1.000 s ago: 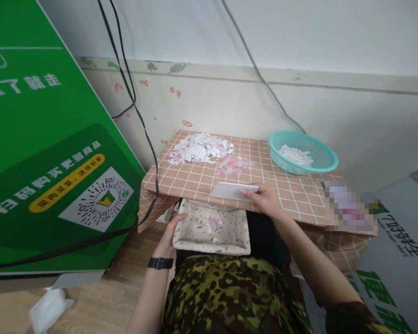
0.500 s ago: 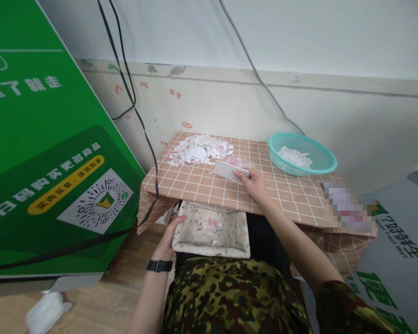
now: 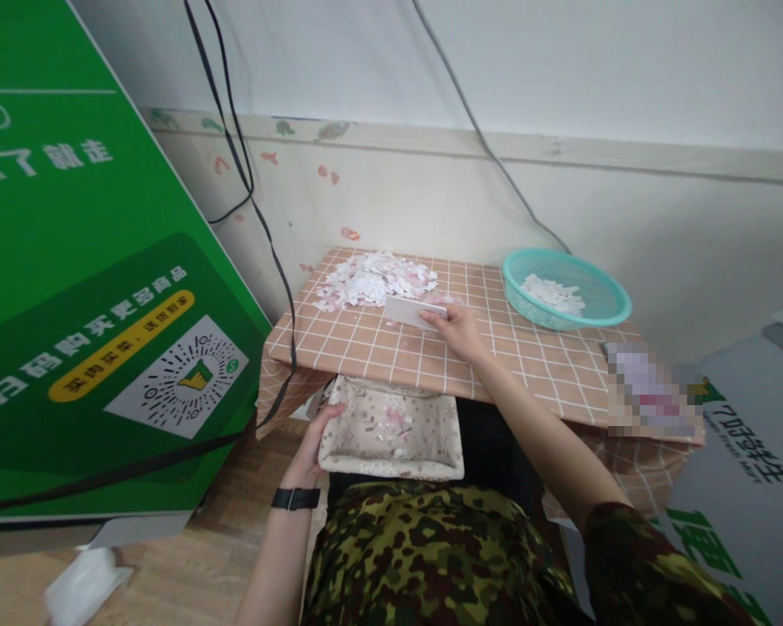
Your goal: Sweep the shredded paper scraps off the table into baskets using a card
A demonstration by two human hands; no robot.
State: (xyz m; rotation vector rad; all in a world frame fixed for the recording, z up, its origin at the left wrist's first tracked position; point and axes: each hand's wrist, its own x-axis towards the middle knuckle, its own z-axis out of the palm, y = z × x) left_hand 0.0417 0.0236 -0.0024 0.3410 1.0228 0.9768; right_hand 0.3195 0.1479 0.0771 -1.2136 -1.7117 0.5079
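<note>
Pinching right hand (image 3: 453,329): fingers closed on my card (image 3: 404,311), near scraps (image 3: 377,280)
Left hand (image 3: 314,442): clamped on box (image 3: 391,470) by counter (image 3: 339,343) edge
Box: one-sided hold might tip it
Scraps: hard swipe might scatter

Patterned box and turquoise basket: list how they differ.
The patterned box is rectangular; the turquoise basket is round. The left hand grips the box's left side; no hand touches the basket, which stands on the checked tablecloth. The box holds a few pinkish scraps; the basket, a white pile. Both are open-topped.
</note>
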